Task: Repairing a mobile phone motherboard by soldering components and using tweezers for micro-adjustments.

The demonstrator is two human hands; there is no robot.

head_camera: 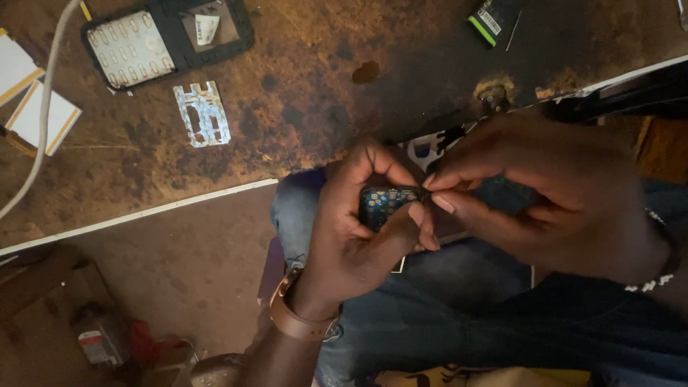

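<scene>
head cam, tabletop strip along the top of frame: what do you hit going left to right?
White cards with orange edges → white cable → black phone housing with keypad → metal keypad sheet → dark stain → black battery with green end.

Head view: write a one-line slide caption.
Left hand holds a blue phone circuit board over the lap while right hand pinches its edge beside a worn wooden bench.

left hand point(351, 229) cradles blue circuit board point(387, 203) | right hand point(545, 193) pinches its edge | over lap
</scene>
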